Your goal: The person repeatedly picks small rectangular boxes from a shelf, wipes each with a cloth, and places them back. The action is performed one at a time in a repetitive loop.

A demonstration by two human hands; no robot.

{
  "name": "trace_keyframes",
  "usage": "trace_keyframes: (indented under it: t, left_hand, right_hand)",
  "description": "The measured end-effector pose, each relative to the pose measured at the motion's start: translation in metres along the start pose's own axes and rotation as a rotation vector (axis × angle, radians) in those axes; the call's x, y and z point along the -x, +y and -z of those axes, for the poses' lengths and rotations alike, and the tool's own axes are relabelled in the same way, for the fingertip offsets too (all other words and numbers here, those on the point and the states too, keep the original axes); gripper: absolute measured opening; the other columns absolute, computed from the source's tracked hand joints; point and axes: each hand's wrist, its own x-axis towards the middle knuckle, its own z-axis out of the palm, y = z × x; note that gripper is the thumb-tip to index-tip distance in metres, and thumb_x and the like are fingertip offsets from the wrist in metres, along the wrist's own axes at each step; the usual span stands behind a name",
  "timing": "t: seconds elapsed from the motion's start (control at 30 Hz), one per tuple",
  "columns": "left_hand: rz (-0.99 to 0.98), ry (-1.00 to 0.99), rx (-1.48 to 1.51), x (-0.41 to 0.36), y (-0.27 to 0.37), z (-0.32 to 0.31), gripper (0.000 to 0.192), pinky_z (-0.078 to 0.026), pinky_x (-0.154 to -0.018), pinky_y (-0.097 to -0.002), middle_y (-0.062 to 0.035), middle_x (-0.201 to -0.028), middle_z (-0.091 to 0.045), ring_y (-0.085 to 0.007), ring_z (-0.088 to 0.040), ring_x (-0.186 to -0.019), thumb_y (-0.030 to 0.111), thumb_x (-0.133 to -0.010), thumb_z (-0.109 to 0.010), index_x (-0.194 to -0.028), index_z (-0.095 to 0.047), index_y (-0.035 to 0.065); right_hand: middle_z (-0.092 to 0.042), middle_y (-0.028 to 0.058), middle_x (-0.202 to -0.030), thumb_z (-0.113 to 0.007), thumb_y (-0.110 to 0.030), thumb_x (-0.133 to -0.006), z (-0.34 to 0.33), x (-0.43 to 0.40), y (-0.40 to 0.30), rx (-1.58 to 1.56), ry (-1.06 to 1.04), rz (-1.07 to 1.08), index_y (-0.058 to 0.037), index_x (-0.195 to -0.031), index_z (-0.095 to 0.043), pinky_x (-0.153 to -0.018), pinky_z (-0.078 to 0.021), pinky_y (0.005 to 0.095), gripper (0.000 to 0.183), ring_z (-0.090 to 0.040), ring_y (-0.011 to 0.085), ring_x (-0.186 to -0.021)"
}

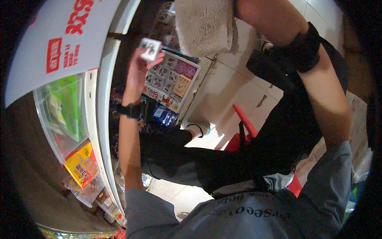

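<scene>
My left hand (141, 64), with a dark watch on its wrist, is raised at upper left with a small white box (151, 49) in it. The box bears dark printing and looks blurred. Just beyond and to the right of that hand is a white-edged display tray (167, 78) of small printed boxes, with a purple one (186, 70) and a yellow one (182, 85) among them. Close to the camera at the top, my right hand (270, 19) holds a folded beige plush towel (204, 28). Its fingers are hidden by the towel.
A white shelf edge (103, 119) curves down the left side, with clear bins (61, 109) and a yellow packet (81, 164) along it. A large printed sign (56, 38) hangs above. Dark blue packets (164, 115) lie below the tray. A red item (238, 140) rests on the tiled floor (226, 80).
</scene>
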Motion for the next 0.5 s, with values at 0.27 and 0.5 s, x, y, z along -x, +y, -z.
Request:
trace_keyframes:
  t: [0.27, 0.5]
  left_hand:
    - [0.122, -0.212, 0.609, 0.075, 0.012, 0.008, 0.043, -0.052, -0.074, -0.0373, -0.0187, -0.111, -0.065, -0.0280, -0.061, -0.086, 0.029, -0.090, -0.054, -0.124, -0.055, 0.0020]
    - [0.130, -0.308, 0.735, 0.081, 0.019, 0.005, 0.048, -0.046, -0.070, -0.0334, -0.0169, -0.117, -0.063, -0.0272, -0.059, -0.090, 0.038, -0.094, -0.050, -0.128, -0.054, 0.0039]
  right_hand:
    - [-0.070, 0.0117, -0.097, -0.060, -0.025, -0.096, -0.057, -0.022, -0.038, -0.837, 0.034, -1.227, -0.0013, -0.108, -0.067, -0.073, -0.0536, 0.0303, 0.028, -0.068, 0.0193, -0.082]
    - [-0.072, 0.0120, -0.097, -0.081, -0.045, -0.076, -0.103, -0.003, -0.018, -0.718, -0.037, -1.095, -0.0029, -0.116, -0.065, -0.073, -0.0574, 0.0342, 0.060, -0.071, 0.0209, -0.078]
